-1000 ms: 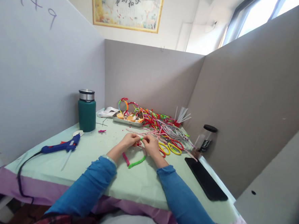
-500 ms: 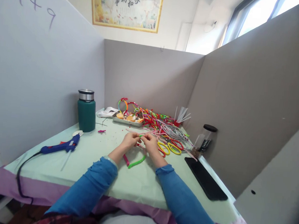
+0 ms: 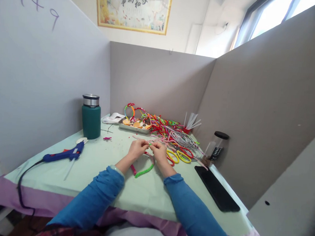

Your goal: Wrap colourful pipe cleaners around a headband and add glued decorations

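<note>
You hold a small bright-green piece (image 3: 150, 144) between your left hand (image 3: 139, 148) and right hand (image 3: 158, 152); only a sliver shows, so its full shape is hidden. Just nearer to you, a curved, fuzzy band (image 3: 145, 171) rests on the worktop (image 3: 147, 195), magenta along its left, green along its lower right, pinkish and red toward its far side, partly covered by your hands.

Craft workstation within a partitioned indoor cubicle. Grey panels (image 3: 159, 82), the left one hand-numbered 149, enclose a covered desk (image 3: 102, 155) bearing a blue glue gun (image 3: 66, 155) and a heap of multicoloured pipe cleaners (image 3: 167, 127); beyond, a framed calligraphy print (image 3: 133, 11) hangs on a white wall (image 3: 185, 13), with a window (image 3: 270, 21) at right.
</note>
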Motion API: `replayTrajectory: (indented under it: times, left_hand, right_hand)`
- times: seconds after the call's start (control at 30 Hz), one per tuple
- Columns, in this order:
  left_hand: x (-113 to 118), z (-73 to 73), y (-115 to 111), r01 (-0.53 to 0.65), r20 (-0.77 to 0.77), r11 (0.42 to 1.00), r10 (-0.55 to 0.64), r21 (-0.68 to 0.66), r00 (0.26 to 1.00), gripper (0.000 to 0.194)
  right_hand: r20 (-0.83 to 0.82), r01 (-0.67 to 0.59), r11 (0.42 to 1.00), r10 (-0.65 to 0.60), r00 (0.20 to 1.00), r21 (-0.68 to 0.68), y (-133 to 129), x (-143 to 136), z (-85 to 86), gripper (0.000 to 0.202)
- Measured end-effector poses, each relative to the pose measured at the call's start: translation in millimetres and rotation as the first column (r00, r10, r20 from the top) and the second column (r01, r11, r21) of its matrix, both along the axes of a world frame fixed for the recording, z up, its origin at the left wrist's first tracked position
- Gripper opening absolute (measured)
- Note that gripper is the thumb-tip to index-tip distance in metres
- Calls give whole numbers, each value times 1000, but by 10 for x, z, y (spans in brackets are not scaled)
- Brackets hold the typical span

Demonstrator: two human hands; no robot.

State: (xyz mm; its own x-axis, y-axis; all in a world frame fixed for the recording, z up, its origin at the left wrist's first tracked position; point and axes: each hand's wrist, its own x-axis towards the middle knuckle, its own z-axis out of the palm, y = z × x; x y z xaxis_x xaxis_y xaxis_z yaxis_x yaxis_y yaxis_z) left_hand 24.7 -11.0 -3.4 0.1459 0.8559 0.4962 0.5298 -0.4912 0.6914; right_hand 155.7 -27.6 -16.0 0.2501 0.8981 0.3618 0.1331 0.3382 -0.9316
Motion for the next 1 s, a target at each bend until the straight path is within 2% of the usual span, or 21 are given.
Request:
replayTrajectory:
  times: [0.13, 0.23, 0.33, 0.5, 0.6, 0.73, 0.9, 0.93, 1.0]
  left_hand:
    - [5, -9, 13, 52, 115, 990, -37, -130, 993, 14]
    - [-10, 13, 10, 135, 260, 957, -66, -257, 963, 13]
    - [-21, 54, -10, 198, 386, 921, -58, -335, 921, 14]
    - [-20, 85, -29, 265, 453, 893, -79, -364, 888, 18]
    - [-31, 80, -39, 329, 492, 857, -103, -397, 864, 25]
    - [-56, 67, -51, 406, 579, 802, -94, -437, 810, 31]
    - [-59, 63, -48, 523, 712, 715, -50, -464, 700, 25]
    - [-53, 66, -51, 535, 722, 707, -50, -462, 690, 24]
    - [-33, 74, -64, 490, 692, 743, -51, -455, 720, 22]
  right_hand:
    - [74, -11, 1000, 9, 997, 22, -15, 10, 0, 13]
    - [184, -36, 997, 23, 983, 69, -37, 30, 28, 20]
    - [220, -42, 998, 31, 975, 45, -55, 49, 59, 28]
    - [164, -112, 991, 100, 981, 67, -59, 51, 78, 22]
    - [136, -106, 993, 97, 986, 59, -46, 51, 68, 18]
    - [106, -127, 990, 121, 987, 57, -39, 58, 52, 17]
    - [-15, -204, 978, 205, 979, 37, -79, 49, 71, 19]
    - [-34, -216, 976, 217, 976, 27, -86, 47, 75, 20]
    - [-59, -219, 976, 220, 974, 12, -88, 42, 75, 21]
